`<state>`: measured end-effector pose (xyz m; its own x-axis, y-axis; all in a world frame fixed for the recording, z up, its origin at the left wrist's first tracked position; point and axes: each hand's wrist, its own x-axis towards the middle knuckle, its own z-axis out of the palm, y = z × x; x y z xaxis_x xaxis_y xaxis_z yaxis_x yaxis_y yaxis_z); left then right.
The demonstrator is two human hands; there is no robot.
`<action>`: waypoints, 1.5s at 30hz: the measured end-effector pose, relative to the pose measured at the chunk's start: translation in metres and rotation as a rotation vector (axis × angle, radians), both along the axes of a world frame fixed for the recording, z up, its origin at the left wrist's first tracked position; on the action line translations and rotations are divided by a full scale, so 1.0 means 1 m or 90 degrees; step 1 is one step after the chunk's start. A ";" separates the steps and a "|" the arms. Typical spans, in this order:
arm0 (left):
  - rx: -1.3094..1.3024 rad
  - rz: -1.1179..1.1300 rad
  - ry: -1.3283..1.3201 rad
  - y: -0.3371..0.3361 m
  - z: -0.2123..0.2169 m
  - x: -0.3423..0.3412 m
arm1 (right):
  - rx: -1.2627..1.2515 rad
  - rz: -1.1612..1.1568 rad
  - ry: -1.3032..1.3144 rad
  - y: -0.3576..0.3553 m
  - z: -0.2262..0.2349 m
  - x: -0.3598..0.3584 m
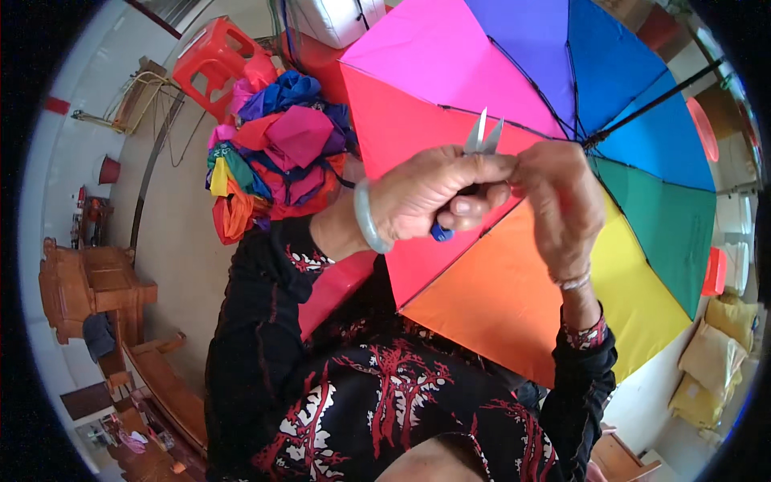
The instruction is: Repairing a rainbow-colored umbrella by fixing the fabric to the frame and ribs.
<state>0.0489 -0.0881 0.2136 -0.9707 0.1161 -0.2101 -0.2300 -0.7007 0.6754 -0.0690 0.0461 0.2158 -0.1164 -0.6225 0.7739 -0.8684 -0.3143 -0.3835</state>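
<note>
A pair of scissors [484,138] is held in my left hand [438,189], blades up and slightly parted. Its blue handle shows below my curled fingers. My right hand [560,201] is closed in a pinch, its fingertips meeting my left thumb and forefinger. Whatever lies between those fingertips is too small to make out. Behind both hands spreads an opened umbrella [474,297] with panels of pink, red, orange, yellow, green, blue and purple. Its inner side with dark ribs faces me, and the black shaft [658,104] slants to the upper right.
A heap of folded colourful umbrella cloth [281,153] lies to the left, beside a red plastic stool [217,64]. Wooden furniture [96,281] stands at the far left. Yellowish sacks [715,361] and a red container [714,271] are at the right.
</note>
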 end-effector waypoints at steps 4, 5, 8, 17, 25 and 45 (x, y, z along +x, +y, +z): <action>-0.252 0.092 0.000 -0.024 0.025 0.009 | -0.123 0.056 -0.592 0.019 0.032 -0.027; -0.250 0.088 -0.004 -0.032 0.026 0.016 | -0.123 0.051 -0.596 0.025 0.032 -0.037; -0.599 0.273 0.061 -0.055 0.023 0.028 | -0.089 0.033 -0.642 0.040 0.028 -0.058; -0.822 0.380 -0.050 -0.067 -0.019 0.060 | -0.005 -0.001 -0.659 0.054 -0.010 -0.067; -0.792 0.254 -0.076 -0.058 -0.015 0.080 | 0.060 -0.011 -0.659 0.053 -0.020 -0.074; -0.452 0.240 -0.146 -0.043 -0.070 0.110 | 0.117 -0.009 -0.755 0.043 -0.040 -0.089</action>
<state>0.1587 -0.1307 0.1435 -0.8426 -0.4419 -0.3079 -0.2509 -0.1839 0.9504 -0.1575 0.0888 0.1758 -0.7043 -0.7055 0.0791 0.0534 -0.1637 -0.9851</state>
